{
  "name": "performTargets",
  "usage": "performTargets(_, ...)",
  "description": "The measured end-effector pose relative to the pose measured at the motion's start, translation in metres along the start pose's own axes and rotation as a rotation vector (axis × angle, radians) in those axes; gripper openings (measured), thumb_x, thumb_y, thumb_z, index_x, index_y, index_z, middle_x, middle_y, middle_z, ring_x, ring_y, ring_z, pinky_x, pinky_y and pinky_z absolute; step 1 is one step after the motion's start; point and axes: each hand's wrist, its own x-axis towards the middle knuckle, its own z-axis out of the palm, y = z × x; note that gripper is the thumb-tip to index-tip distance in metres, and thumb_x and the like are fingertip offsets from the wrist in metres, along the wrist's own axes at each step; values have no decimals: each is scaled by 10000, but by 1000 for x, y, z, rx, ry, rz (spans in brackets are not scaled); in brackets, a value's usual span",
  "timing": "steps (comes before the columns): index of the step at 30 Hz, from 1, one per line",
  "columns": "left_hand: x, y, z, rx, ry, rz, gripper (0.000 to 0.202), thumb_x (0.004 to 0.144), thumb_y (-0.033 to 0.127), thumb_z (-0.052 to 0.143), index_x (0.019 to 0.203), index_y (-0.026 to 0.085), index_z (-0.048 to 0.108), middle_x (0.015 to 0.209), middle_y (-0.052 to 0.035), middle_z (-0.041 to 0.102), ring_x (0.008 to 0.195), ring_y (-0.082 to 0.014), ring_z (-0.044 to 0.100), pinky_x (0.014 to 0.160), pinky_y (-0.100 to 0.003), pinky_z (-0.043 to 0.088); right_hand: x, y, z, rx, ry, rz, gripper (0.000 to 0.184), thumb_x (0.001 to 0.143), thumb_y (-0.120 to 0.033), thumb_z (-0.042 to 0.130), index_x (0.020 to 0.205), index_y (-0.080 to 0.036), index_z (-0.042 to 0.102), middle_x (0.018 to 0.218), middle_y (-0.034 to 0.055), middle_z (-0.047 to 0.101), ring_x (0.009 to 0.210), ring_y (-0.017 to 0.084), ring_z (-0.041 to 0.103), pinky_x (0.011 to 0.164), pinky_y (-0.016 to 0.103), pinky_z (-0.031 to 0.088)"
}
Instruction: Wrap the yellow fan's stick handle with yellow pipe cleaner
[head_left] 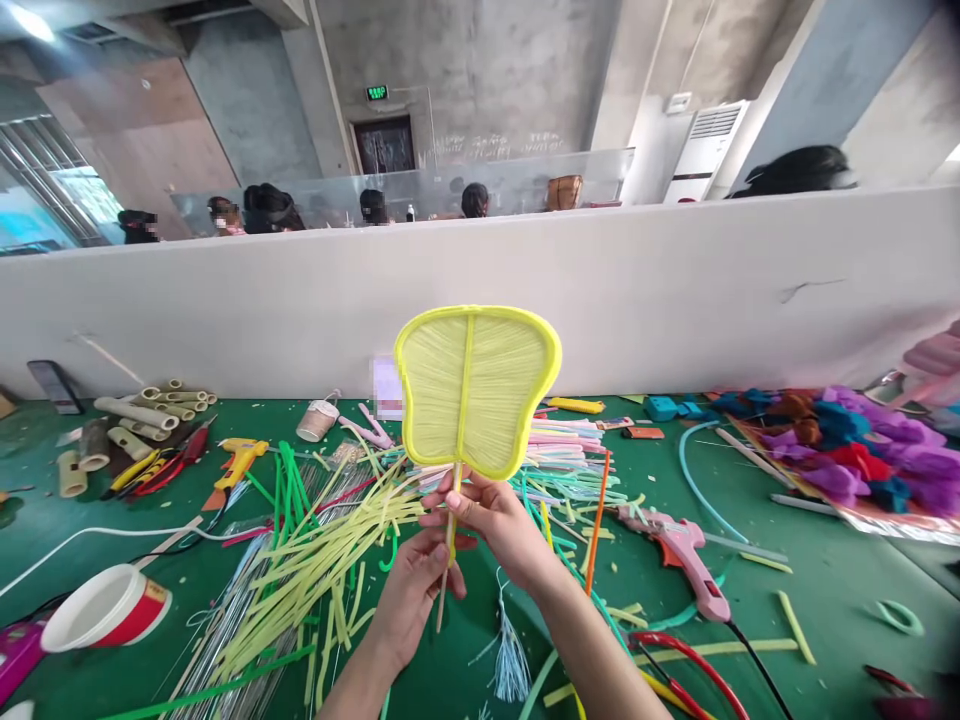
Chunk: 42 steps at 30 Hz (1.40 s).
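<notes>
A yellow hand fan [495, 400] stands upright in front of me, its frame edged in fuzzy yellow with a rib down the middle and fine pale strands across. My right hand [495, 510] pinches the thin handle just under the fan's face. Lower on the same stick, my left hand [420, 575] has its fingers closed round the handle, whose bare wooden end pokes out below. Beneath the hands a light blue tassel [511, 650] lies on the green table. Yellow-green pipe cleaners [322, 560] are heaped to the left of my left hand.
A pink glue gun [686, 555] lies at right, a yellow glue gun [241, 462] at left. Bamboo pieces [154, 420], pliers [161, 460] and a paper cup [109, 605] sit farther left. Coloured fuzzy bundles [862, 450] fill the far right. A white partition [300, 310] borders the table.
</notes>
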Motion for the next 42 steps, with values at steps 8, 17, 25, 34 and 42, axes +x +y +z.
performTargets(8,-2,-1,1,-62,29,-3,325,671,380,888,785,119,732,677,-50,717,540,-97,599,547,-205,463,-4,-7,9,-108,-36,-29,435,831,-501,731,1127,-183,731,1062,107,776,860,241,762,630,270,560)
performTargets(17,-8,1,3,-56,-68,-61,368,657,420,890,773,99,754,627,-61,703,497,-108,597,519,-221,462,-3,-1,6,209,29,53,376,647,-367,912,915,-153,760,836,48,774,714,177,755,666,258,588)
performTargets(25,-11,-2,6,-44,-95,-66,389,617,400,917,787,101,736,635,-60,715,501,-111,609,522,-217,466,0,2,0,188,35,79,362,615,-367,924,812,-137,725,666,12,721,608,165,726,574,241,561)
performTargets(34,-8,-2,1,-59,-56,-69,363,687,403,877,837,110,724,670,-50,709,525,-108,622,550,-211,471,-1,0,5,158,74,24,351,667,-408,893,849,-154,734,760,41,760,686,192,744,710,307,580)
performTargets(42,-9,-2,-1,-78,-59,-69,409,813,466,758,993,99,732,775,-84,720,611,-142,641,575,-253,515,-1,-2,1,191,154,-15,338,681,-423,882,858,-179,729,828,44,770,754,208,745,812,355,586)
